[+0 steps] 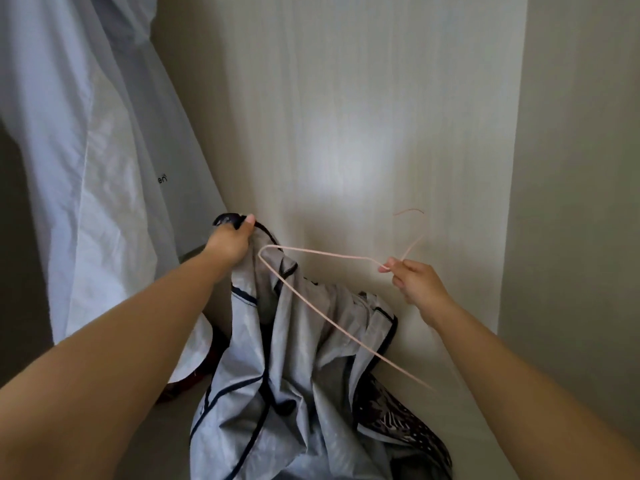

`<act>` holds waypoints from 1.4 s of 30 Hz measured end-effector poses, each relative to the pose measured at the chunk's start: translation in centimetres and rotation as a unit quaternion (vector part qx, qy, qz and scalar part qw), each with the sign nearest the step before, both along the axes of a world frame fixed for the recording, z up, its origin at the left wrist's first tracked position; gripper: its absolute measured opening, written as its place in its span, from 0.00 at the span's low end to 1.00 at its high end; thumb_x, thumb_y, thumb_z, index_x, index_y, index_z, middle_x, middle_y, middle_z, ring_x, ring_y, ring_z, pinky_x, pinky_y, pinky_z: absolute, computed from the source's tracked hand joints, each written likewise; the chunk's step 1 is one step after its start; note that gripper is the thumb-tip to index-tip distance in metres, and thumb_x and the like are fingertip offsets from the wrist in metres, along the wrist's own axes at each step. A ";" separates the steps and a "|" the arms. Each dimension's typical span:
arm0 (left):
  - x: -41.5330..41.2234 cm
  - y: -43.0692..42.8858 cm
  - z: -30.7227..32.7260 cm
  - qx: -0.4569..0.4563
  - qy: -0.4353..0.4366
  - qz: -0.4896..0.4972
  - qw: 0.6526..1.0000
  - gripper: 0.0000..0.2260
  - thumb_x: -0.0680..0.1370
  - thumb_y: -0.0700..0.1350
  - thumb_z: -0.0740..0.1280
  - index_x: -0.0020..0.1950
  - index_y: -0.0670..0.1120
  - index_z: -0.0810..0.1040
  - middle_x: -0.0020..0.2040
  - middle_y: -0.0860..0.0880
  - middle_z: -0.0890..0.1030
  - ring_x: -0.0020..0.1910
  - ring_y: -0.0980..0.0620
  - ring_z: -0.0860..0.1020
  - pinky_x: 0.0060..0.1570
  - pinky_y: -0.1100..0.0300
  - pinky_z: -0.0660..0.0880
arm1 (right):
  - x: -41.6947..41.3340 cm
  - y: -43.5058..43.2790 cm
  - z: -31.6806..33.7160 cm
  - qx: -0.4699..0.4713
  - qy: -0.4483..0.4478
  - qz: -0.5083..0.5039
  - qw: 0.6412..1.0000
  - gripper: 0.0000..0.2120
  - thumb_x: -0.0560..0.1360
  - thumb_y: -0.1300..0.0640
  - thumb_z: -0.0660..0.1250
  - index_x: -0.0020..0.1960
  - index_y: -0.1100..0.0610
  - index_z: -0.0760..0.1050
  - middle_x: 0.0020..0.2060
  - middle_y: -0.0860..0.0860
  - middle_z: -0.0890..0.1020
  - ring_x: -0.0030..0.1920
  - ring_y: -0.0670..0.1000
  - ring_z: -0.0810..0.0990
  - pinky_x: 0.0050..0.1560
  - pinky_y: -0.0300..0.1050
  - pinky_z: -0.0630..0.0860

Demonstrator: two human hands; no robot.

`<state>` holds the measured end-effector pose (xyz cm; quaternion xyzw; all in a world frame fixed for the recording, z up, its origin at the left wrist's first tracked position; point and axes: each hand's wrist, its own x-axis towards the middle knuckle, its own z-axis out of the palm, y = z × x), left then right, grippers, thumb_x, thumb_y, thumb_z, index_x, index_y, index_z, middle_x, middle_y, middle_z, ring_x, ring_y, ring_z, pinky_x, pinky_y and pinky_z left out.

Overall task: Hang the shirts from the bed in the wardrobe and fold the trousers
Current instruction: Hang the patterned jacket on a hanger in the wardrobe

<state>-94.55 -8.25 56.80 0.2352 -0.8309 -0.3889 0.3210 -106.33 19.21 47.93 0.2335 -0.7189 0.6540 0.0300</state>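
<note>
My left hand (230, 242) grips the grey shirt (294, 375) by its dark collar, inside the wardrobe (346, 116). My right hand (414, 278) pinches the pink hanger (311, 306), which lies across the shirt.

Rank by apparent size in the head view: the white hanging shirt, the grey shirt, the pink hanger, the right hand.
1. white shirt, though the frame edge cuts it off.
2. grey shirt.
3. pink hanger, by span only: it is thin wire.
4. right hand.
</note>
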 end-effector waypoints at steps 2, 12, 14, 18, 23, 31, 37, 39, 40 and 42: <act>0.8 -0.7 0.8 -0.016 0.000 0.015 1.000 0.30 0.81 0.59 0.54 0.74 0.39 0.62 0.71 0.37 0.67 0.68 0.39 0.67 0.65 0.51 0.65 | 0.1 0.1 -0.3 0.018 0.031 -0.012 0.999 0.13 0.77 0.52 0.64 0.35 0.49 0.81 0.25 0.42 0.74 0.28 0.42 0.69 0.29 0.34 0.65; 3.5 -1.6 4.1 -0.207 0.020 0.035 0.977 0.20 0.80 0.58 0.57 0.42 0.42 0.72 0.43 0.42 0.76 0.42 0.42 0.74 0.38 0.56 0.64 | 1.0 -2.8 1.0 0.164 0.215 -0.168 0.948 0.13 0.76 0.48 0.64 0.41 0.56 0.80 0.33 0.53 0.81 0.36 0.56 0.76 0.34 0.44 0.66; 4.0 -1.1 4.3 -0.236 0.014 0.046 0.970 0.22 0.80 0.59 0.57 0.34 0.44 0.64 0.32 0.45 0.71 0.32 0.47 0.70 0.30 0.55 0.62 | 2.0 -4.1 1.4 0.139 0.220 -0.117 0.958 0.13 0.75 0.48 0.65 0.41 0.56 0.80 0.30 0.52 0.79 0.34 0.55 0.75 0.34 0.45 0.67; 4.9 -0.8 4.5 -0.246 -0.007 0.052 0.968 0.23 0.80 0.59 0.57 0.37 0.40 0.67 0.33 0.44 0.71 0.32 0.47 0.71 0.32 0.55 0.65 | 3.4 -5.9 2.0 0.071 0.183 -0.044 0.979 0.09 0.75 0.50 0.67 0.39 0.52 0.81 0.23 0.46 0.71 0.28 0.47 0.69 0.32 0.43 0.65; 6.1 0.2 5.3 -0.217 0.069 0.038 0.973 0.21 0.81 0.56 0.58 0.35 0.42 0.65 0.32 0.46 0.69 0.30 0.49 0.69 0.30 0.62 0.66 | 4.2 -7.1 1.6 0.193 0.210 -0.041 0.958 0.10 0.76 0.50 0.65 0.40 0.53 0.80 0.28 0.49 0.74 0.32 0.51 0.71 0.25 0.34 0.61; 6.8 3.8 5.7 0.076 0.226 -0.113 0.964 0.16 0.81 0.56 0.58 0.41 0.46 0.74 0.35 0.51 0.80 0.33 0.57 0.79 0.35 0.66 0.75 | 4.8 -9.8 2.3 0.013 0.174 -0.138 0.975 0.13 0.77 0.53 0.64 0.44 0.62 0.80 0.35 0.60 0.80 0.38 0.59 0.76 0.38 0.48 0.67; 6.8 -0.8 1.9 0.082 0.106 0.081 0.988 0.18 0.79 0.52 0.63 0.64 0.43 0.75 0.56 0.43 0.79 0.51 0.44 0.77 0.51 0.55 0.74 | 4.3 -9.9 0.5 -0.151 0.052 -0.104 0.982 0.10 0.78 0.57 0.64 0.44 0.60 0.82 0.31 0.52 0.77 0.35 0.47 0.72 0.36 0.40 0.63; 6.9 -2.4 0.7 0.020 0.058 0.152 0.986 0.23 0.78 0.50 0.66 0.70 0.44 0.69 0.64 0.41 0.75 0.62 0.41 0.73 0.60 0.53 0.70 | 4.0 -9.6 0.0 -0.139 0.053 -0.085 0.985 0.10 0.77 0.57 0.65 0.43 0.59 0.82 0.27 0.45 0.75 0.30 0.41 0.71 0.35 0.39 0.65; 7.0 -2.8 0.1 0.012 0.062 0.167 0.984 0.26 0.77 0.49 0.67 0.72 0.44 0.65 0.66 0.41 0.73 0.64 0.41 0.72 0.61 0.53 0.68 | 3.8 -9.5 -0.1 -0.123 0.052 -0.080 0.988 0.09 0.77 0.56 0.65 0.43 0.58 0.82 0.26 0.42 0.74 0.29 0.40 0.70 0.35 0.38 0.66; 7.2 -2.3 -0.9 -0.049 0.123 0.185 0.974 0.25 0.76 0.46 0.67 0.72 0.46 0.65 0.67 0.41 0.70 0.64 0.41 0.70 0.61 0.53 0.68 | 3.7 -9.5 -0.4 -0.087 0.049 -0.082 0.992 0.10 0.77 0.55 0.65 0.40 0.55 0.82 0.25 0.43 0.72 0.30 0.45 0.70 0.37 0.40 0.65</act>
